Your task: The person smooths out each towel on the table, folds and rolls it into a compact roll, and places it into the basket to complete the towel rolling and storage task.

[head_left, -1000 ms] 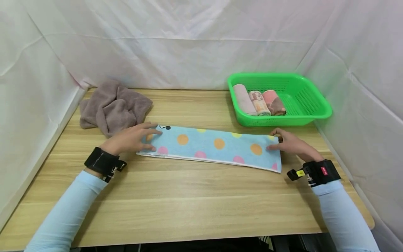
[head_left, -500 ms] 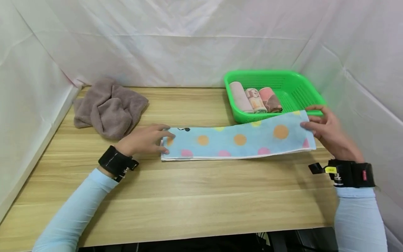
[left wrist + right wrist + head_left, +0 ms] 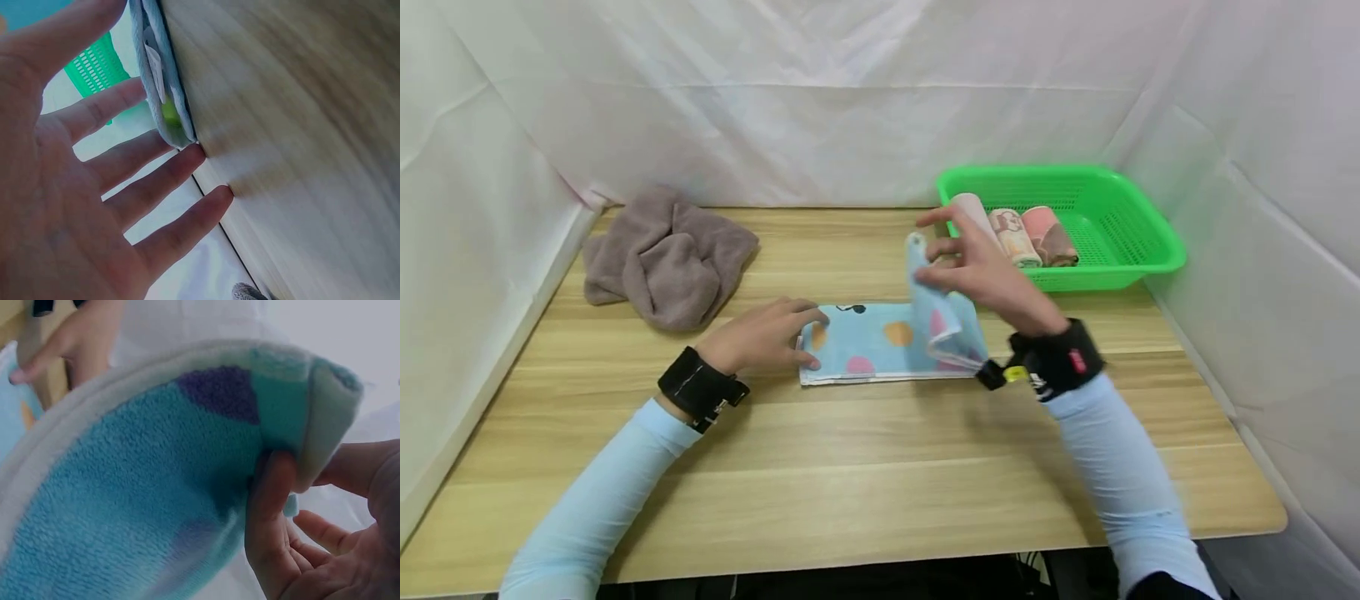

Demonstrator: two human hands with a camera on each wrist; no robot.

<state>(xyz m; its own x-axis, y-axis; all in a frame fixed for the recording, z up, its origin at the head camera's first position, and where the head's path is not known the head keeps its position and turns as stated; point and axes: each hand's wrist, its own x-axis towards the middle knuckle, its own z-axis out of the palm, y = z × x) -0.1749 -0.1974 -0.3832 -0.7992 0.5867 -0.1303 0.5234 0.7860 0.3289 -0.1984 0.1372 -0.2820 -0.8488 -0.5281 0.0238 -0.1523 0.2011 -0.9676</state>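
A light blue towel (image 3: 872,358) with coloured dots and a white border lies folded into a strip on the table. Its right end is lifted and bent back toward the left; in the right wrist view that raised end (image 3: 144,469) curves up with fuzzy pile showing. My right hand (image 3: 988,271) pinches this end between thumb and fingers, above the table. My left hand (image 3: 767,337) rests at the towel's left end with fingers spread, thumb and fingertips touching it. In the left wrist view the towel's layered edge (image 3: 169,119) shows a white tag between the layers.
A green plastic basket (image 3: 1120,279) stands at the back right, holding rolled towels (image 3: 1051,237) at its left side. A crumpled grey-brown towel (image 3: 670,258) lies at the back left. White cloth walls (image 3: 820,125) enclose the wooden table (image 3: 850,483).
My right hand has lifted the towel's right end and carried it leftward, folding it over. The left hand has shifted slightly right with the towel's left end and now stays there.
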